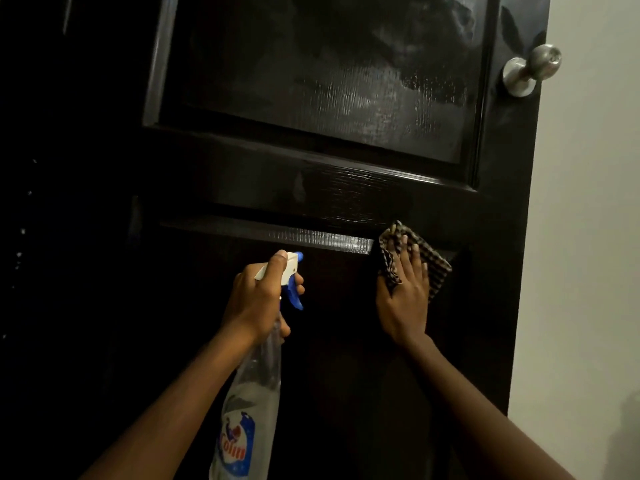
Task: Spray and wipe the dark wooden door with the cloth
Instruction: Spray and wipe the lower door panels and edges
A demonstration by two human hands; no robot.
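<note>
Dark wooden door [346, 188] beside pale wall [588, 237], upper panel streaked wet.

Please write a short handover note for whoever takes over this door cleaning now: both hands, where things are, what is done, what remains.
Left hand grips the spray bottle at its neck, fingers at the blue trigger, nozzle toward the door.
Right hand presses the checked cloth flat on the lower panel, at its top right corner.
Done: upper panel shows wet smears; the lower panel's top ledge shines.
Left: the rest of the lower panel looks dry; the smears above may need another wipe.
</note>
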